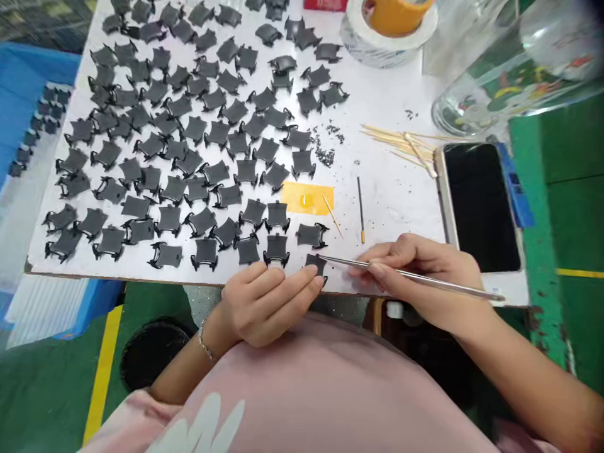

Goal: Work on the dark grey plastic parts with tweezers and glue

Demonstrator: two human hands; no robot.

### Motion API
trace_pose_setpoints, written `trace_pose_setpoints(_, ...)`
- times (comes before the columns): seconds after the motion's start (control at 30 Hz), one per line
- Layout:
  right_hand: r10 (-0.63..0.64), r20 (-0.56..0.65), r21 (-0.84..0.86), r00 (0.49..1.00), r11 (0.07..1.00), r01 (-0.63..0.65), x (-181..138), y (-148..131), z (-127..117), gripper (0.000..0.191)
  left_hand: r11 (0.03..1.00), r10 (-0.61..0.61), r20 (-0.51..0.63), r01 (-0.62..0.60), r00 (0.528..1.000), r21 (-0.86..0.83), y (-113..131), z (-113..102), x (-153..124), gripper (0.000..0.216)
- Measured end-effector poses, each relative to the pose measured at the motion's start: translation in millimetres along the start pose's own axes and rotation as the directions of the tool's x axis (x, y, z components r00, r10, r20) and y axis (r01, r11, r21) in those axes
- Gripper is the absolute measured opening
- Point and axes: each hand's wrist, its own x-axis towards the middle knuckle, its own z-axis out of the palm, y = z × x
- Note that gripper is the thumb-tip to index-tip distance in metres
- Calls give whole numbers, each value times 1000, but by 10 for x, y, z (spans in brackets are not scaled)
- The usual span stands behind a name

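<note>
One small, matt dark grey part [315,260], partly covered, at the near edge of the worktop [391,207]. Beside it, left hand [264,305] with bunched fingers, grip impossible to tell; pinched in right hand [438,263], slim silver tool [418,277], tip at the part.

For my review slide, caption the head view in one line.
Right hand holding a metal tool, its tip at a dark part beside the left hand.

Room beside phone [482,207] — dark parts [205,250] farther left
</note>
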Motion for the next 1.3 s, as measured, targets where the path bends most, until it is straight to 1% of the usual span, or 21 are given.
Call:
trace_pose_setpoints(0.27,-24,-4,-50,1000,998,23,12,6,0,24,1000,1,4,-1,1000,7,-5,-21,-4,19)
trace_pose_setpoints(0.6,-53,4,-61,999,997,53,20,35,-15,20,1000,7,1,-7,1000,8,-5,-22,-4,20)
trace_pose_setpoints(0.73,-80,65,-58,995,995,83,53,63,-55,19,1000,9,-4,-9,1000,8,-6,-19,-1,20)
trace_pose_setpoints(0.8,-94,63,-44,994,994,97,64,63,-59,20,1000,10,-8,-10,1000,7,-7,-18,2,20)
trace_pose_setpoints(0.9,-95,17,-12,995,995,95,65,42,-35,23,1000,14,-9,-14,1000,9,-10,-22,1,20)
trace_pose_setpoints(1.03,-52,-57,51,997,997,55,75,13,-14,25,1000,9,-10,-9,1000,3,-13,-22,-1,20)
trace_pose_setpoints(1.13,-36,-51,141,998,989,42,117,3,-43,28,1000,1,-22,-2,1000,-5,-8,-8,-6,19)
trace_pose_setpoints(1.2,-51,-86,190,995,980,66,162,-7,-63,30,1000,-5,-33,5,999,-10,-4,6,-12,18)
trace_pose_setpoints(1.23,-71,-131,197,989,976,96,188,-13,-67,30,1000,-7,-41,6,999,-13,-2,14,-15,19)
trace_pose_setpoints(1.3,-131,-234,155,963,973,170,246,-26,-58,30,1000,-4,-64,2,998,-21,-2,31,-18,21)
